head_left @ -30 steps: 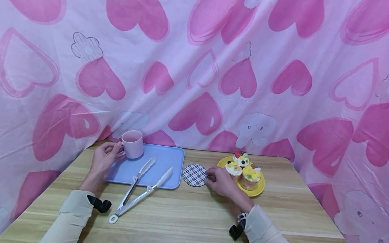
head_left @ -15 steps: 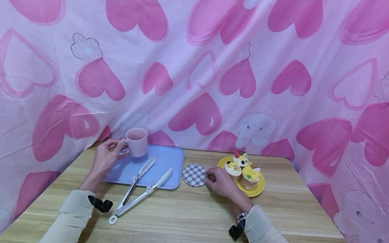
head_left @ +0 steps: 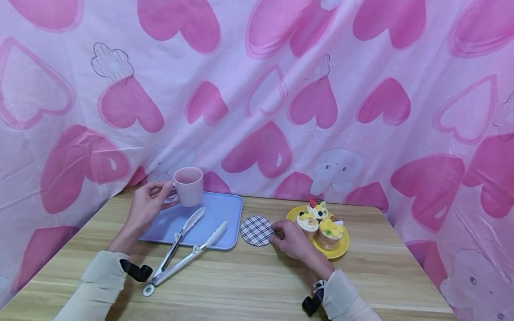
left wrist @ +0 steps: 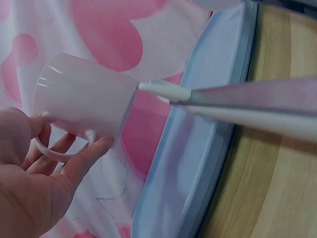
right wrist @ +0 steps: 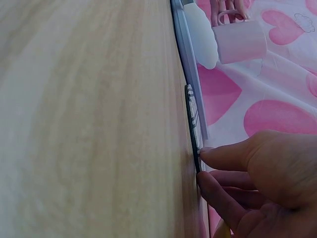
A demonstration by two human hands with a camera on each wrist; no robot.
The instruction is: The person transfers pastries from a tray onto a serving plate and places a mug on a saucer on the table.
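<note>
My left hand (head_left: 150, 203) holds a pink mug (head_left: 189, 187) by its handle, upright above the blue tray (head_left: 234, 214). In the left wrist view the fingers go through and around the mug's handle (left wrist: 59, 155). On the table, just right of the tray, lies a round plaid coaster (head_left: 257, 231). My right hand (head_left: 295, 240) pinches the coaster's right edge between thumb and fingertips, as the right wrist view shows. Metal tongs (head_left: 172, 261) with white tips lie spread, their tips over the tray and their ring end on the wood.
A yellow plate (head_left: 340, 253) with several dessert cups (head_left: 330, 234) topped with fruit stands right of the right hand. A pink heart-patterned cloth (head_left: 257, 98) hangs behind the wooden table (head_left: 225, 290).
My left hand has moved right and slightly up, bringing the mug along over the tray. The right hand stays at the coaster's edge.
</note>
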